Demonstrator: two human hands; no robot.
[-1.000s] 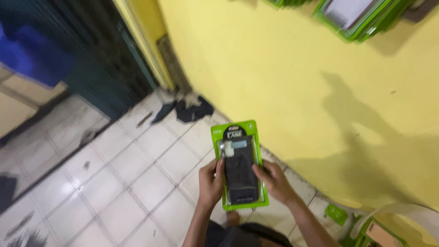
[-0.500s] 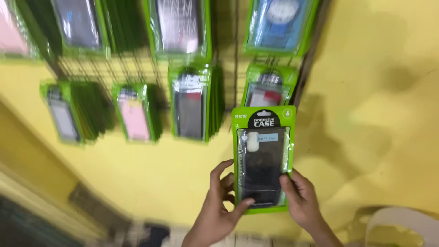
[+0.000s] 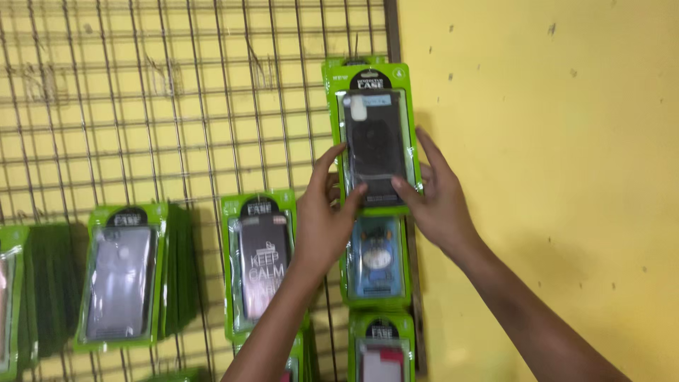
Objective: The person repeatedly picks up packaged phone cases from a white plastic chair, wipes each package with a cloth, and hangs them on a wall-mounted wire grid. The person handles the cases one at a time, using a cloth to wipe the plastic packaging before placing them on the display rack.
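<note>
Two forearms rise from the lower edge of the view toward a wire display grid [image 3: 177, 92] on a yellow wall [image 3: 552, 141]. The left hand [image 3: 325, 212] grips the lower left edge of a green-carded package holding a black phone case [image 3: 373, 138], thumb on its front and fingers curled behind; the right hand [image 3: 435, 194] clasps the lower right edge, thumb pressed on the front, fingers extended up along the side. The package is held upright against the grid's right edge, near the top. Directly beneath it hangs a packaged blue phone case [image 3: 377, 262], and below that a packaged red phone case [image 3: 380, 357]. Left of the hands hang a dark lettered phone case [image 3: 263, 265] and, farther left, a grey phone case [image 3: 122, 279], each fronting a stack.
</note>
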